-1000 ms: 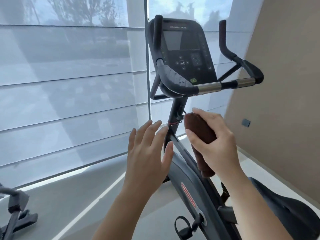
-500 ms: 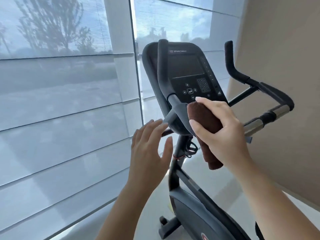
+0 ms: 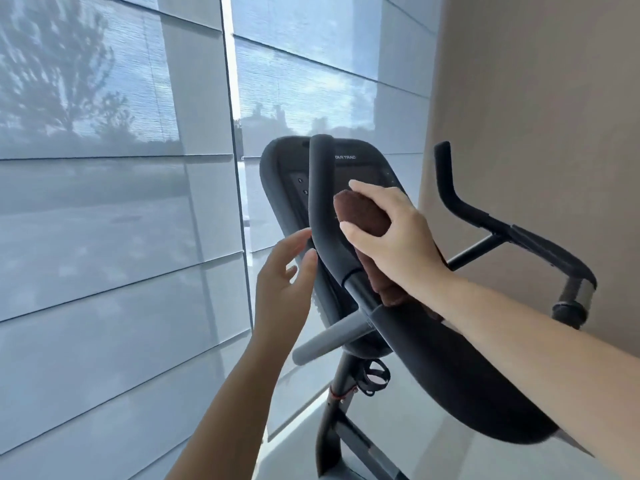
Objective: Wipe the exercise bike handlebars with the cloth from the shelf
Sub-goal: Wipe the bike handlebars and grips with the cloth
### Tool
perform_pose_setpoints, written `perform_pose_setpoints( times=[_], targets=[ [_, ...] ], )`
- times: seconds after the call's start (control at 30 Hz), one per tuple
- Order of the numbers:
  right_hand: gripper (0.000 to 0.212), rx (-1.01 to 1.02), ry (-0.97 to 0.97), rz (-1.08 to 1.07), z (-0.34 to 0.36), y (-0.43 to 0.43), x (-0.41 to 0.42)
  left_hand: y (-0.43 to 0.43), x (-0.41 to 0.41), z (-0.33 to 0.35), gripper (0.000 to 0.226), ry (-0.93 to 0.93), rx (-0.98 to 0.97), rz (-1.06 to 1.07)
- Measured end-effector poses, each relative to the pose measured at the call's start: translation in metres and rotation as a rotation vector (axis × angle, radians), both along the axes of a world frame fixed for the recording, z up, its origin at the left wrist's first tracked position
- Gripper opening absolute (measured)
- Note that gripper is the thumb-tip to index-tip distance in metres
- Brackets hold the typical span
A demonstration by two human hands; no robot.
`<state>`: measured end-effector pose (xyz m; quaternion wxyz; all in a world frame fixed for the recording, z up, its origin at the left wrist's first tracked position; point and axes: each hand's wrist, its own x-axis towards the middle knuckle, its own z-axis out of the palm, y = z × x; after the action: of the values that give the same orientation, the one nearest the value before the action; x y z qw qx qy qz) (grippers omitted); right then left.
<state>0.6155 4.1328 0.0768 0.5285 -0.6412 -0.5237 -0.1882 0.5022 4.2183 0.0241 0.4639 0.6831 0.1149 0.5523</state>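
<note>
Right forearm [image 3: 519, 344]: it crosses in from the lower right, over the wide padded rest [image 3: 450, 386] of the handlebars, nearest the camera.
Left hand [image 3: 284, 285]: the grip is spread and holds nothing; the fingertips [image 3: 304, 237] are at or just beside the left side of the upright bar, and contact cannot be told for sure.
Right hand [image 3: 394, 244]: the grip is pressed around the bunched brown cloth [image 3: 363, 216], thumb below and fingers over the top.
Cloth position: it sits against the right side of the left upright bar [image 3: 320, 188], partway up the foam sleeve; a tail hangs down behind the wrist.
Step in hand: by the look of it, the wipe of the left bar is just beginning.
How to do it well: the person should wrap the cloth around the bar rather than dab one face, slide it along the full length to the rounded tip, and steady the bar with the free hand.
Care: the screen panel [image 3: 360, 174] lies right behind the cloth, so stray pressure could hit its buttons.
Left to do: the right upright bar [image 3: 446, 181] and its metal sensor grip [image 3: 581, 292], further off by the beige wall [image 3: 536, 98], look untouched.
</note>
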Motion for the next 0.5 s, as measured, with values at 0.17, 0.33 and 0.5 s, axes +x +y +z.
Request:
perform_pose_setpoints(
  times=[0.17, 0.33, 0.5],
  targets=[
    [0.039, 0.056, -0.003, 0.034, 0.005, 0.049, 0.021, 0.031, 0.025, 0.006, 0.031, -0.085, -0.127, -0.058],
    [0.035, 0.046, 0.007, 0.075, 0.0, 0.068, 0.03, 0.054, 0.042, 0.01, 0.029, -0.141, -0.217, -0.136],
    [0.056, -0.161, -0.009, 0.175, -0.009, 0.059, 0.038, 0.065, 0.053, 0.015, 0.03, -0.198, -0.17, -0.279]
  ],
)
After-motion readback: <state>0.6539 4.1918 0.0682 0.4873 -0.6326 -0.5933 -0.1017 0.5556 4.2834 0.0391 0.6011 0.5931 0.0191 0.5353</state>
